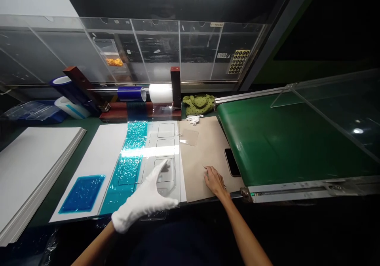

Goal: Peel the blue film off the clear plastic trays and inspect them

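Note:
My left hand [145,196] wears a white glove, its thumb and fingers spread across a clear rectangular panel [170,185] and gripping it by opposite edges. Beneath lies a white sheet with rounded rectangle outlines [165,130], partly crossed by a strip of teal film [130,155]. My right hand [215,180] is bare and rests low over brown paper [194,185], its fingers curled in. A thin pointed tip shows at the fingertips; what it belongs to is hidden. Another clear panel [190,137] lies on the brown paper.
A wooden stand [175,88] holds a blue film roll [130,94] and a white roll [160,93]. Left are a paper stack [38,159] and a blue film piece [82,193]. Right are a phone [232,163] and a green conveyor belt [285,139]. A green pouch [198,104] sits behind.

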Motion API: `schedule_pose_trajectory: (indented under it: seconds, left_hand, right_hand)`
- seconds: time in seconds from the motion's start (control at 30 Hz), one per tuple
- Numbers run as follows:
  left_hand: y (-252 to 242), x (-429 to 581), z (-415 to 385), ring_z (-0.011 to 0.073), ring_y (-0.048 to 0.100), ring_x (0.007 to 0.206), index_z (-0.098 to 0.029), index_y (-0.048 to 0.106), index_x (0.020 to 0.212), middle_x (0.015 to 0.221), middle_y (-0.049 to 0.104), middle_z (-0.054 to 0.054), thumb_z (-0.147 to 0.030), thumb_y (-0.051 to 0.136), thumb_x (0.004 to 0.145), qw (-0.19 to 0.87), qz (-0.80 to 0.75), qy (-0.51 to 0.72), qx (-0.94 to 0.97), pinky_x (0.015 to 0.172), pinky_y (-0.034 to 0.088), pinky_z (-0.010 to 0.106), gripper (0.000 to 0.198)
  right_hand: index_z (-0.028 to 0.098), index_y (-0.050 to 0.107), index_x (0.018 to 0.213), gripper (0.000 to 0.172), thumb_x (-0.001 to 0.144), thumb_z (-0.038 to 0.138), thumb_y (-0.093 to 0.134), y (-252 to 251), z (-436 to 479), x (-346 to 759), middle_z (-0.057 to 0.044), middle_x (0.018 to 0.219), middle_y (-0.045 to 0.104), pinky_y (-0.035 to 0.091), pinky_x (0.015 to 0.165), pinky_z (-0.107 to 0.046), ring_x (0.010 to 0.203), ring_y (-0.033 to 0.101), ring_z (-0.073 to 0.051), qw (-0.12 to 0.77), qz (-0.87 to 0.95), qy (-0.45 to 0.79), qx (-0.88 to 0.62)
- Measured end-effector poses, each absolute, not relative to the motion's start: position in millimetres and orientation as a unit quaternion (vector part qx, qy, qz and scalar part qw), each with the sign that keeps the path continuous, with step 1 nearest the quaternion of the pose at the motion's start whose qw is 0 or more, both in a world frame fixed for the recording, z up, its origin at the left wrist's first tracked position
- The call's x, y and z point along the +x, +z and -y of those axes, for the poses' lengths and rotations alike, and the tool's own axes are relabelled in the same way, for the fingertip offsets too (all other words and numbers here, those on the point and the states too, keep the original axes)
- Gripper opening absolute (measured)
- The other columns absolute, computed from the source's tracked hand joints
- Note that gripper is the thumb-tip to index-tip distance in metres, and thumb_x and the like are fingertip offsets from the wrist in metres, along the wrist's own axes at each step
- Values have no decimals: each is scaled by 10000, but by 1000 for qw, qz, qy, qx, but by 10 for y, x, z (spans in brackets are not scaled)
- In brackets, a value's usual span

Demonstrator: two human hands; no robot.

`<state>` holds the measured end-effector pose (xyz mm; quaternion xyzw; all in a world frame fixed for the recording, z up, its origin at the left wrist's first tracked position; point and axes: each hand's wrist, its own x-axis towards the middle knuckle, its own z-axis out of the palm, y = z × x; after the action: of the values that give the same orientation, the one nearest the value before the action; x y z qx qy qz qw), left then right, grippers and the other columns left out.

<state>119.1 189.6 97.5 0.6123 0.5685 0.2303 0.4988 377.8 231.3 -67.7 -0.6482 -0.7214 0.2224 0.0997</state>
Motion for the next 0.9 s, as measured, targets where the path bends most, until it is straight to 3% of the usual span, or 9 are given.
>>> schedule_pose_trajectory:
  seconds: [0.07,0.1,0.2,0.33,0.47,0.63,0.8,0.9]
  left_hand:
    - [849,1118,-1853,302,370,1303,-183,228,1421,1419,368,168,-734,446,690,696,-479,259,467,1046,338,499,941]
    - [779,1094,-1831,307,378,1298,-134,237,1413,1418,362,199,-808,330,675,763,-431,275,397,1028,358,495,1004]
    - [567,1080,-1770,361,371,1289,14,216,1377,1415,297,299,-931,85,535,852,-344,319,231,986,378,527,1272]
    - [381,1131,-1727,388,366,1281,36,224,1362,1393,320,311,-958,109,481,875,-285,370,125,998,342,553,1334]
    - [344,1169,-1723,366,409,1252,-30,280,1366,1333,436,256,-957,149,479,882,-234,398,93,1020,321,532,1290]
    - [318,1164,-1716,329,428,1249,-56,307,1367,1338,448,228,-922,176,563,877,-213,423,79,1039,315,481,1189]
    - [121,894,-1623,343,280,1346,-51,214,1412,1435,322,246,-849,263,668,854,-197,482,-4,1068,262,534,1092]
    - [-15,537,-1425,310,202,1384,-76,151,1436,1473,275,215,-755,357,744,795,-247,546,-92,1095,231,525,991]
  right_hand:
    - [161,492,1208,378,836,224,466,-633,-2321,3767,-137,1183,579,443,908,-372,1102,534,-254,107,743,197,-631]
    - [153,459,1261,447,832,270,498,-540,-2306,3733,-145,1231,558,423,955,-398,1148,509,-265,128,755,186,-616]
    - [135,342,1375,705,783,429,589,-77,-2216,3517,-151,1334,492,339,1058,-468,1249,431,-290,198,801,171,-538]
    - [120,161,1454,948,730,522,624,488,-2091,3090,-156,1426,394,212,1123,-510,1332,328,-295,219,871,189,-396]
    - [95,96,1461,1076,674,584,643,610,-2071,2774,-198,1431,370,160,1109,-578,1329,323,-334,196,902,209,-324]
    - [87,113,1453,1065,667,560,654,519,-2112,2617,-230,1379,422,187,1084,-598,1282,385,-342,179,906,211,-320]
    - [59,112,1449,1046,667,490,657,333,-2182,2490,-227,1380,415,157,1100,-574,1283,370,-328,152,912,174,-338]
    - [45,131,1444,1005,681,439,653,80,-2250,2383,-228,1381,410,142,1100,-573,1280,362,-331,125,909,135,-373]
